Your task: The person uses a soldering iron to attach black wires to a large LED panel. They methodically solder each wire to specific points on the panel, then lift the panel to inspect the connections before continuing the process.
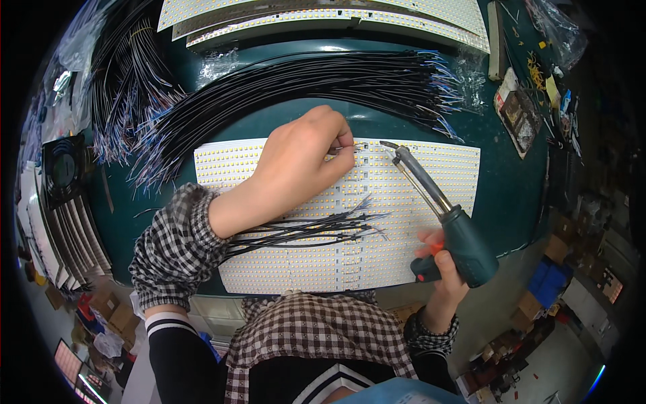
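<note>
A white LED board panel (431, 195) with rows of small yellow chips lies in front of me on the green table. My left hand (306, 148) reaches over its upper middle, fingertips pinched on a thin wire, mostly hidden, beside the central strip of pads. In my right hand (447, 283) is a soldering gun (464, 246) with a dark green body and a red trigger. Its tip points up and left, close to the board's top edge, just right of my left fingertips. Several short black cables (303, 232) with bared ends rest across the board below my left wrist.
A long bundle of black cables (303, 77) with blue and white ends stretches behind the board. More LED panels (323, 17) are stacked at the far edge. A soldering tip-cleaning box (521, 121) sits at right; a black fan (65, 170) and stacked panels (70, 236) stand left.
</note>
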`<action>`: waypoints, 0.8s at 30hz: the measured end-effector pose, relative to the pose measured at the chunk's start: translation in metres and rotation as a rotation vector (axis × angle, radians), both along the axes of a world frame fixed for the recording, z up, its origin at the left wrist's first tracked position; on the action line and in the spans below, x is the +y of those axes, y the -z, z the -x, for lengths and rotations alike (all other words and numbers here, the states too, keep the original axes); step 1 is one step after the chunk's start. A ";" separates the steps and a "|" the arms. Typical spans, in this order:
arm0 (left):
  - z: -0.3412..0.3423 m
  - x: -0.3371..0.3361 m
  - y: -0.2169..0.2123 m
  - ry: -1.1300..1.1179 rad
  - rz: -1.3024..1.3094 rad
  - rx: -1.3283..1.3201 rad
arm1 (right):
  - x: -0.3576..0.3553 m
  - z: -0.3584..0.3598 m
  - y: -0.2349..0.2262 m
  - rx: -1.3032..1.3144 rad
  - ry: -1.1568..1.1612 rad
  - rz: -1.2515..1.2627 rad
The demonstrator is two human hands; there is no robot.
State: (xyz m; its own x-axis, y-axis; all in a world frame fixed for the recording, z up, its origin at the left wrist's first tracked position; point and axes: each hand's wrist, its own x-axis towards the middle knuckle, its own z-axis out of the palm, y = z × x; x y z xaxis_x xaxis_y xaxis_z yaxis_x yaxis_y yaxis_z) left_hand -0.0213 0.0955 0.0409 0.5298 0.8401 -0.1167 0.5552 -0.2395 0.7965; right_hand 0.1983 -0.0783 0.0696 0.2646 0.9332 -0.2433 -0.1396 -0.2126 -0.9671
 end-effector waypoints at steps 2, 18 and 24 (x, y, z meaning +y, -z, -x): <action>-0.001 0.000 0.000 -0.009 0.002 0.002 | -0.001 -0.001 0.001 -0.003 -0.015 -0.027; -0.004 0.001 -0.002 -0.051 0.044 0.027 | -0.007 0.004 0.002 -0.104 0.000 0.116; -0.005 0.000 -0.002 -0.049 0.037 0.021 | -0.008 0.005 0.001 -0.099 0.000 0.152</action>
